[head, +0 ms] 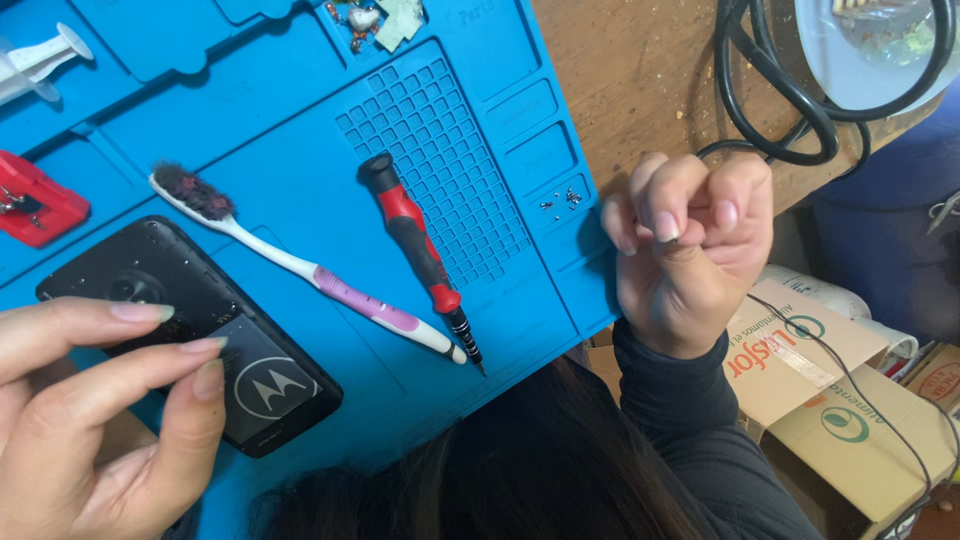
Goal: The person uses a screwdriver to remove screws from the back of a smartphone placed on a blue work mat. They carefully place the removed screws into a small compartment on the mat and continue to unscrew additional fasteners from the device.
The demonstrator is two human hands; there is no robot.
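**Phone under the left fingers, right hand pinched shut**

Left hand (90, 410) with fingertips apart, resting on the black phone (190, 330) atop the blue mat (300, 130). Right hand (690, 250) curled, thumb and fingertips pressed together beyond the mat's edge; contents impossible to tell. Between them: toothbrush (300, 265) and red screwdriver (420, 250).
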